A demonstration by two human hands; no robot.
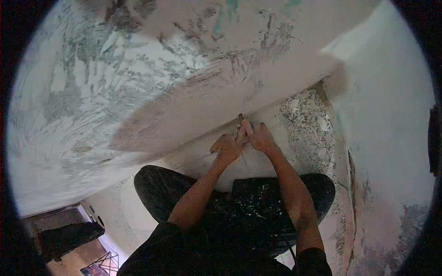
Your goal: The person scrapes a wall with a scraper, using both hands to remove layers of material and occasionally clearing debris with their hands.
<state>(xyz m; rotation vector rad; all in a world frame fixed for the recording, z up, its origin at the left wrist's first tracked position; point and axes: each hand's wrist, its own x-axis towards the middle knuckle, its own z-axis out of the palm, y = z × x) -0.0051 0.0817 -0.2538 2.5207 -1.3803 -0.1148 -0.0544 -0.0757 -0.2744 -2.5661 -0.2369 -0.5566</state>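
Observation:
My left hand [229, 145] and my right hand [261, 138] meet in front of my body, low down near the foot of the wall. Between them a small, slim, dark-tipped object [240, 119] points up towards the wall. The fingers of my left hand are closed around its lower part. My right hand presses against the same spot from the other side, its fingers bent inward. What kind of object it is, I cannot make out, and the fingers hide most of it.
Ahead rises a patchy wall [152, 69] with grey and brownish smears. Broken chips and flakes [311, 119] lie on the floor along the right wall [391, 138]. My bent legs [161, 186] in dark, paint-spotted clothes frame the floor. At the lower left is a dark item [69, 237].

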